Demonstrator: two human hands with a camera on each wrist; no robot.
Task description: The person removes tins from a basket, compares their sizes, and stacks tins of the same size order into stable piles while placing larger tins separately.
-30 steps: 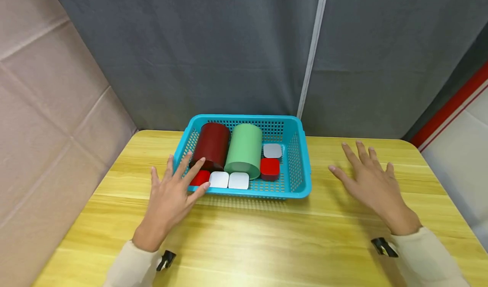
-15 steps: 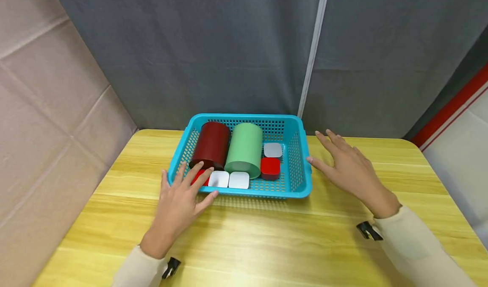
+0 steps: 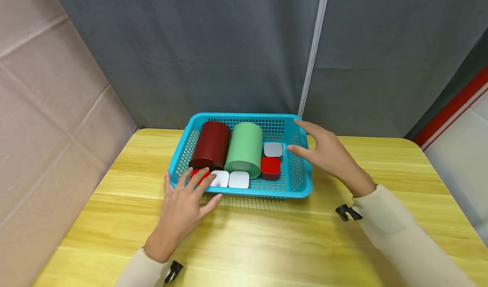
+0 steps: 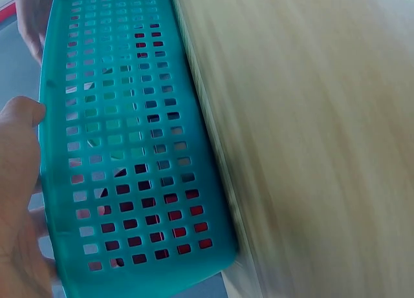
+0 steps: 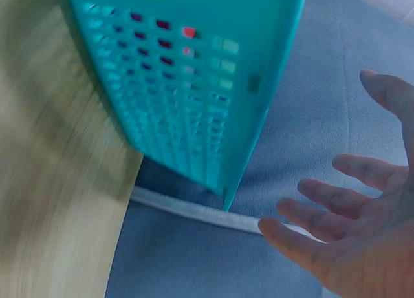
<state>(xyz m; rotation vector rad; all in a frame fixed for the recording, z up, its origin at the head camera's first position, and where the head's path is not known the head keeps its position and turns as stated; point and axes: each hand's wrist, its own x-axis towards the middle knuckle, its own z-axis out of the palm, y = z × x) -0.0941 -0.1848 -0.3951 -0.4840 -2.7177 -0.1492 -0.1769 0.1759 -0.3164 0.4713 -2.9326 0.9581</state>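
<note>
A blue perforated plastic basket holds a dark red cylinder and a light green cylinder, lying side by side. Along its front wall sit a red rounded block and two white rounded blocks, the right one fully visible. On the right are a red block and a whitish block. My left hand spreads over the front left rim, fingers partly covering the front red block. My right hand hovers at the right rim, thumb and fingers apart, holding nothing.
The basket stands at the back of a wooden table, close to a grey curtain. A pale padded wall rises on the left. On the right is a white panel with a red band.
My right hand has moved left from above the table to the basket's right rim. My left hand has shifted slightly right and toward me. The basket and its contents stay put.
</note>
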